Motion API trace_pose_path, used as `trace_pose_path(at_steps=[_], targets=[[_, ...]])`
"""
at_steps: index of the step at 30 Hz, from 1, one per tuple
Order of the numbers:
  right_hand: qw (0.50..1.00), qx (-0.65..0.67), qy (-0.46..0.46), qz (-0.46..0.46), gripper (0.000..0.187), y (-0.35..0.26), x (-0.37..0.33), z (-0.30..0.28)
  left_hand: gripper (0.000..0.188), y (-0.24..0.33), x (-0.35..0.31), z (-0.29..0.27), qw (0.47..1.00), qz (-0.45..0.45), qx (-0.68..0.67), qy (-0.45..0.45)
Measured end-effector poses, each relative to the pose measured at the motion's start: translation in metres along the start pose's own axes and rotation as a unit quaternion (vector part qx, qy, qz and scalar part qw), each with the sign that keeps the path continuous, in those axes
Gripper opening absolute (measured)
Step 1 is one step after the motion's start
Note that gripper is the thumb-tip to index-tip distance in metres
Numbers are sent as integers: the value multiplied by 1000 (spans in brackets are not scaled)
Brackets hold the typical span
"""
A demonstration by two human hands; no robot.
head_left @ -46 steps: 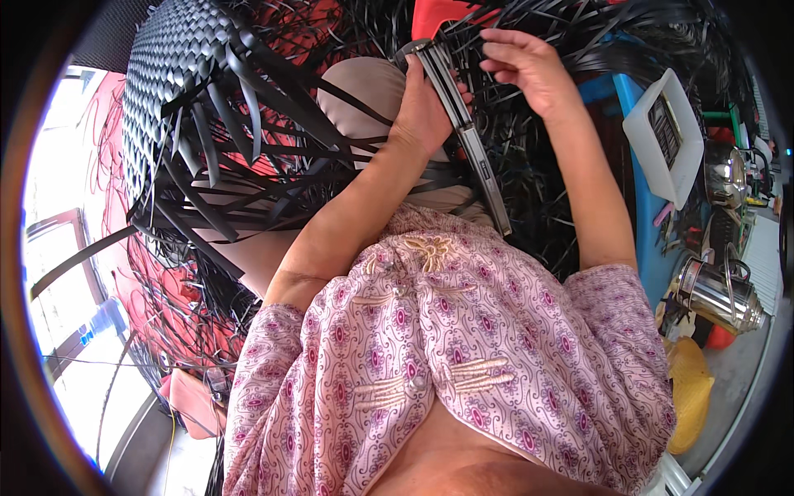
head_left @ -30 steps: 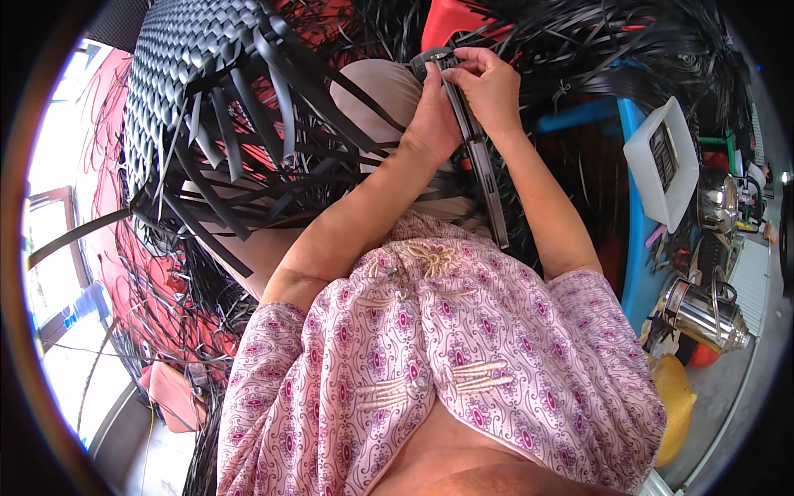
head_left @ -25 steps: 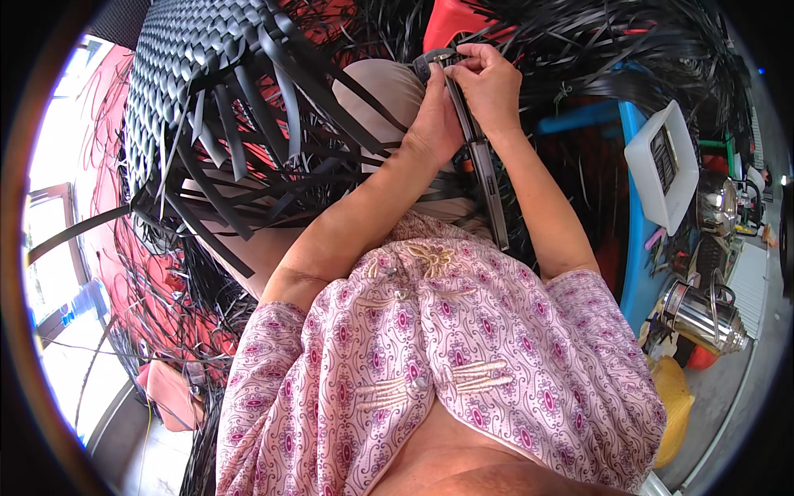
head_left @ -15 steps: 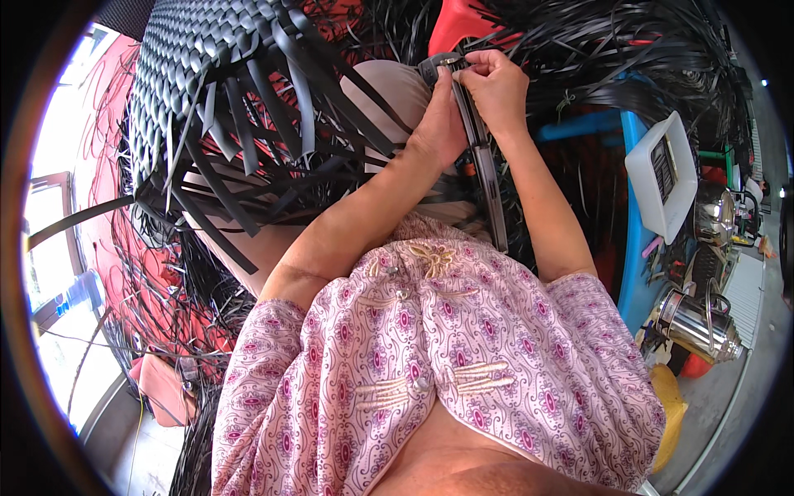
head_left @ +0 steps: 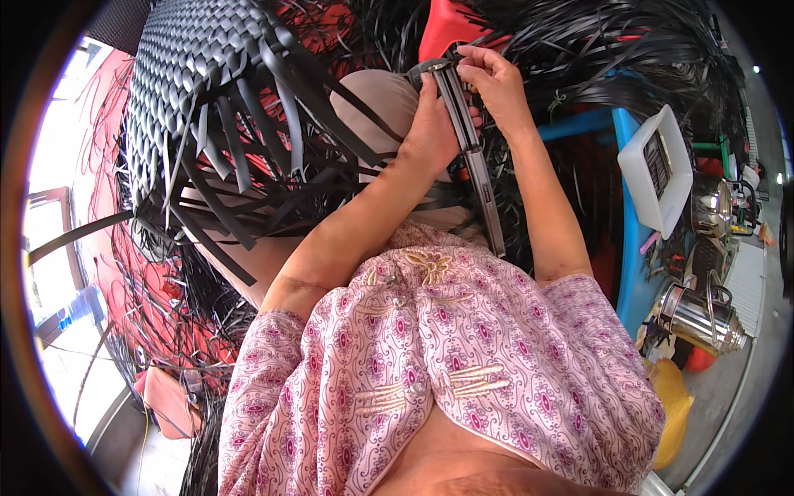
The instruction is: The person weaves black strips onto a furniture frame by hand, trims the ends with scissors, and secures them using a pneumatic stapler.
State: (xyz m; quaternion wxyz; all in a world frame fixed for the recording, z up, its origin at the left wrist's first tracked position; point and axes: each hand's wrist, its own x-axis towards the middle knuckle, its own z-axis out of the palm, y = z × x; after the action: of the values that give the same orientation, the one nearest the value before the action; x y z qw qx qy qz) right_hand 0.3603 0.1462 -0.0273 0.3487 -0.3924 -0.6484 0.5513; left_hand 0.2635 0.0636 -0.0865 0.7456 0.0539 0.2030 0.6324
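Note:
A long, narrow dark metal tool, resembling a stapler with a slim channel, slants from above my lap down to my shirt. My left hand is wrapped round its upper part, thumb along the near side and fingertips showing beyond it. My right hand is closed in a pinch beside the tool's far end; anything between those fingers is too small to make out. On the left, a black woven basket of flat plastic strips lies by my legs, its loose strip ends hanging toward my left forearm.
Bundles of black strips spread at the far right, near a red plastic object. To the right stand a blue container edge, a white plastic tray and a shiny metal flask. Loose strips cover the left side.
My right hand's fingers have shifted slightly up and off the tool's end. The left hand keeps its hold, with the tool tilted a little and shifted left.

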Motion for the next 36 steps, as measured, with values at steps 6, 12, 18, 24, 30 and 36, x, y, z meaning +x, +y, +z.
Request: trace_pose_path(at_steps=[6,12,18,24,30,36], targets=[[989,-31,-143,27,92,-43,-54,-44,86,12,-16,34,999,-11,-24,-28],[959,-191,-146,-150,110,-48,-62,-36,90,31,-15,45,998,-29,3,-62],[934,-224,-116,-254,116,-99,-75,-51,95,38,-41,111,991,3,87,-104],[909,-202,-128,-342,122,-147,-94,-49,98,73,-71,160,981,37,21,-188],[908,-144,-107,-378,128,-180,-97,-46,95,65,-114,213,976,95,91,-176],[843,-216,-96,-483,136,-218,-102,-46,95,64,-145,230,931,175,245,-204]])
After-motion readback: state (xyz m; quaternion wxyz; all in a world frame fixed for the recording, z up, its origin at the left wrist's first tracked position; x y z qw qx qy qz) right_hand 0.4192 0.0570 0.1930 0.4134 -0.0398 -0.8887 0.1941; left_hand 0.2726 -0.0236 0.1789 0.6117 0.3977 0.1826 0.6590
